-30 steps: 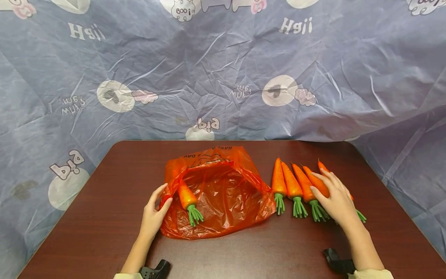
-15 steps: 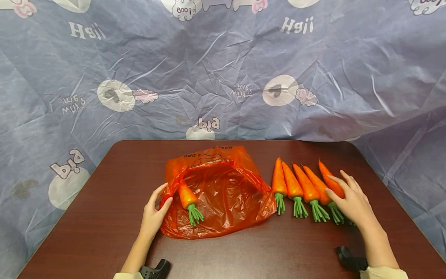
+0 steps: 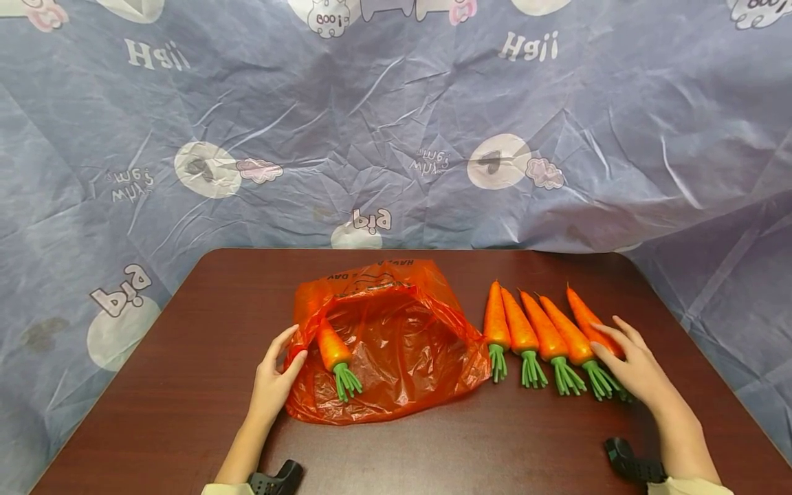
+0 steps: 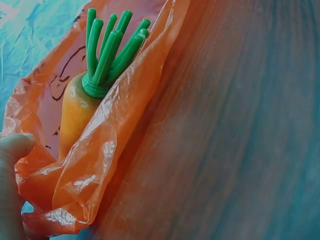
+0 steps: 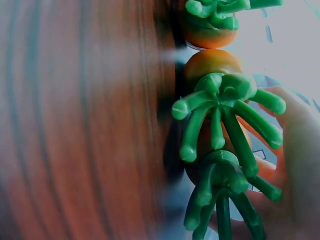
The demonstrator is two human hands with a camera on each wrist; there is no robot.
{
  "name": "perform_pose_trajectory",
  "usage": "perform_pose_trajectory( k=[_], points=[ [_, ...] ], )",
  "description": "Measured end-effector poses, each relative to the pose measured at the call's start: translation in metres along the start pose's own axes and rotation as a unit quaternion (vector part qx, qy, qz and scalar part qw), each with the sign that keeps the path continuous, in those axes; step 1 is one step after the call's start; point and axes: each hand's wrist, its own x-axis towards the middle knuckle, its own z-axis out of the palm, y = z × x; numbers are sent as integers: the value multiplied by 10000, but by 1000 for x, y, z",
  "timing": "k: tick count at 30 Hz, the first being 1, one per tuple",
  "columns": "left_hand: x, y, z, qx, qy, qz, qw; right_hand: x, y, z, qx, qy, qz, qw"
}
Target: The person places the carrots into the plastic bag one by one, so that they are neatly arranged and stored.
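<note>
An orange-red plastic bag (image 3: 402, 364) lies with its mouth gaping toward me. Inside, at its left, is one carrot (image 3: 333, 349) with its green stem end facing out. The left hand (image 3: 275, 378) pinches the bag's left edge; its thumb shows on the film in the left wrist view. At right, several carrots (image 3: 544, 337) lie side by side. My right hand (image 3: 640, 371) has its thumb and fingers around the rightmost carrot (image 3: 581, 309), whose lower part is mostly covered by the hand. In the right wrist view, green stems (image 5: 225, 110) partly hide the grasp.
The brown wooden table (image 3: 185, 385) carries the bag and carrots. A blue-grey printed cloth (image 3: 371, 124) hangs behind and beside it. Each wrist wears a black camera strap, and pale sleeves show at the bottom edge.
My right hand has moved right and slightly toward me, from over the carrot row to around the rightmost carrot. The left hand, the bag and the carrots stay put.
</note>
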Motion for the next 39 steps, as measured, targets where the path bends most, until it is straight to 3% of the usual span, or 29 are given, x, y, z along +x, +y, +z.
perform_pose_trajectory(
  k=[21, 30, 39],
  points=[
    [1, -1, 1, -53, 5, -4, 10000, -12, 12, 3, -206, 188, 24, 9996],
    [-1, 0, 0, 53, -3, -3, 10000, -13, 7, -6, -386, -112, 136, 9991],
    [0, 0, 1, 22, 32, 3, 10000, -12, 4, -13, -574, -120, 116, 9982]
  ],
)
